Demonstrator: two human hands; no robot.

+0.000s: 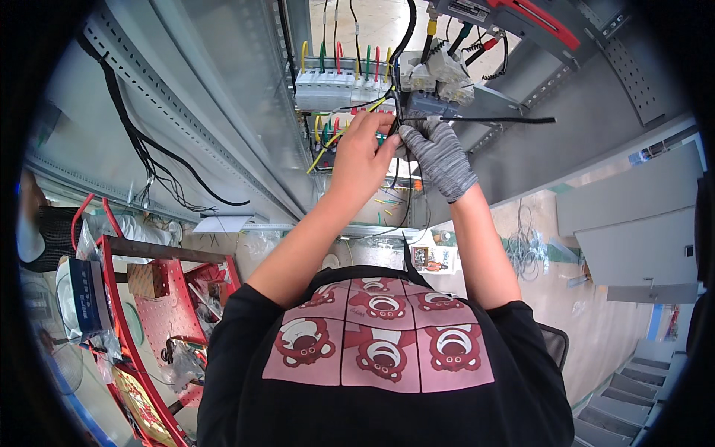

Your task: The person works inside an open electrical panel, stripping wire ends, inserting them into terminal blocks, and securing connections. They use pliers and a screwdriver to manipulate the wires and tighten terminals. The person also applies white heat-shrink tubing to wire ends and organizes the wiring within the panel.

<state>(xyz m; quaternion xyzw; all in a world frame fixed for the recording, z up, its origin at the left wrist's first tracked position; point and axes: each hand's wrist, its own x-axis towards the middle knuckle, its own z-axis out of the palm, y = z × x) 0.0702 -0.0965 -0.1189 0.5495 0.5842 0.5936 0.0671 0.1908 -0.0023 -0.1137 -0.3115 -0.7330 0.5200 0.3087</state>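
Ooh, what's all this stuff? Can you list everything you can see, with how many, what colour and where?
Metal cabinet: one, grey, around the hands
Thick cable: one, black, top middle
Cable bundle: one, black, left panel
Block row: one clear row, white, upper middle
Thin wires: several, red, green, yellow, above that row
Device: one, grey with red bar, upper right
Plastic pieces: several, pale, below the device
Strip or cable: one, black, beyond the gloved hand
Rack: one, red, lower left
Box: one, brown, on the rack
Loose wire: one tangle, grey, right floor
Another person: one, dark clothes, left edge
Small bits: too many to count
Shirt: one, black with pink bear print, bottom
Left hand: one, bare, middle
Right hand: one, grey glove, middle
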